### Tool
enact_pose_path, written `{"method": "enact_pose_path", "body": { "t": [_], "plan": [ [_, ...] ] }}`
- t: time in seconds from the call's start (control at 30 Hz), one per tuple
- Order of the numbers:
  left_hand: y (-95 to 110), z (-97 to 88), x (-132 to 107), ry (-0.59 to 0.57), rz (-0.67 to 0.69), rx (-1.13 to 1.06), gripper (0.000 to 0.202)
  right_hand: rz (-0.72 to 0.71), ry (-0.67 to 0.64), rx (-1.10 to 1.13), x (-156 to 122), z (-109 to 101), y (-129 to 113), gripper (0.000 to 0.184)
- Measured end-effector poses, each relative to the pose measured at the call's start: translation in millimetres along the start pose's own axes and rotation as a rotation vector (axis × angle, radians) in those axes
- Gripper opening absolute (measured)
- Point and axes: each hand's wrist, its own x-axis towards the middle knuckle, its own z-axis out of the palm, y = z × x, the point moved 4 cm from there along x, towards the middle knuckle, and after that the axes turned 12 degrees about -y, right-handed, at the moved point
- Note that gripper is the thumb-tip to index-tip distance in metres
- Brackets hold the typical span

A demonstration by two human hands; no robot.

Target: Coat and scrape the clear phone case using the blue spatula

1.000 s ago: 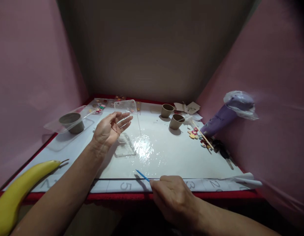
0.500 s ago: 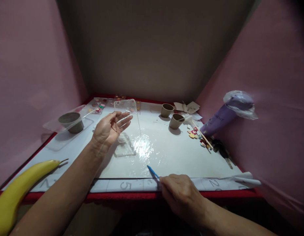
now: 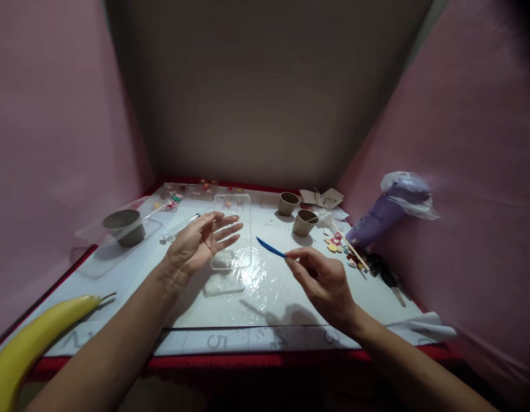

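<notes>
My left hand (image 3: 195,243) holds up a clear phone case (image 3: 250,232) by its left edge, with the fingers spread behind or along it. The case is raised over the white sheet (image 3: 286,300), facing me, and its shadow falls below. A blue plastic knife (image 3: 270,248) is pinched between the thumb and fingers of my right hand (image 3: 327,280). Its blade points left toward the case, without touching it. Shiny wet or filmy patches glisten on the sheet under the case.
Two brown cups (image 3: 305,224) stand at the back right, near small colourful charms (image 3: 333,245), a wooden stick (image 3: 350,247) and a purple piping bag (image 3: 378,212). On the left are a dark pot (image 3: 125,229) under a clear sheet and a banana (image 3: 46,329). Packets of charms (image 3: 172,197) lie behind.
My right hand has risen from the table's front edge, bringing the blue knife up closer to the case. My left hand has turned the phone case more squarely toward me and slightly right.
</notes>
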Motion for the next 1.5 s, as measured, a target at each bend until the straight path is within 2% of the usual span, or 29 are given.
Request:
{"method": "enact_pose_path", "body": {
  "t": [0.13,0.27,0.5,0.73,0.83,0.9,1.0,1.13,1.23,1.3,1.37,1.5],
  "plan": [
    [-5,2.2,-2,-0.044,-0.055,-0.03,0.012,0.191,-0.019,0.438,22,14,13,0.019],
    [-8,2.1,0,-0.077,-0.084,-0.057,0.009,0.258,-0.048,0.653,37,28,22,0.023],
    [-9,2.9,0,-0.044,-0.101,-0.075,0.012,0.385,-0.085,0.695,37,40,31,0.025],
    [-8,0.0,1,-0.032,-0.082,-0.083,0.011,0.522,-0.119,0.83,25,33,35,0.021],
    [-5,-3.6,2,0.007,-0.054,-0.076,0.011,0.552,-0.131,0.848,20,28,38,0.021],
    [-2,-5.2,2,0.024,-0.019,-0.075,0.011,0.547,-0.131,0.786,16,25,38,0.02],
    [2,-6.3,3,0.04,0.031,-0.064,0.011,0.446,-0.166,0.531,9,24,30,0.016],
    [5,-8.7,3,0.089,0.073,-0.047,0.013,0.085,-0.344,0.071,-5,43,2,0.012],
    [7,-10.4,4,0.102,0.103,-0.052,0.014,-0.197,-0.383,-0.249,-17,63,-14,0.018],
    [9,-12.0,4,0.116,0.118,-0.059,0.015,-0.301,-0.403,-0.395,-20,73,-17,0.018],
    [12,-14.0,3,0.138,0.138,-0.065,0.016,-0.319,-0.434,-0.483,-16,77,-11,0.017],
    [19,-17.2,3,0.173,0.22,-0.075,0.017,-0.206,-0.464,-0.56,4,67,17,0.017]
  ]
}}
